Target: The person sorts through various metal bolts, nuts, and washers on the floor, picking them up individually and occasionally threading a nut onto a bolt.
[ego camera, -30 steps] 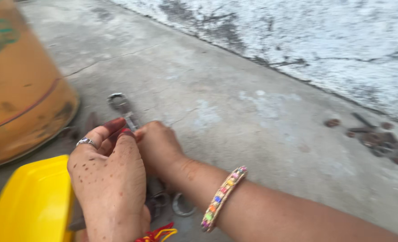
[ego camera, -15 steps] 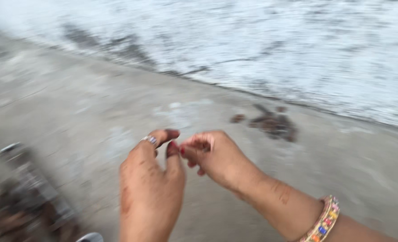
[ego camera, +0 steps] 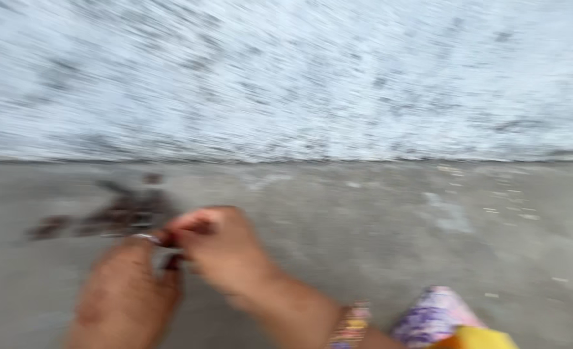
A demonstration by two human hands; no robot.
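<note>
One head-worn view looks down and forward from close above the person's left hand [ego camera: 126,294] and right hand [ego camera: 225,249], low in the frame. It faces a concrete floor [ego camera: 390,245] meeting a pale wall [ego camera: 299,77] that fills the upper half. Motion blur smears everything.

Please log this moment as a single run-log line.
left hand: fingertips meeting right, held item unclear | right hand: pinching at left | dark debris on concrete floor behind | view: motion-blurred
</note>
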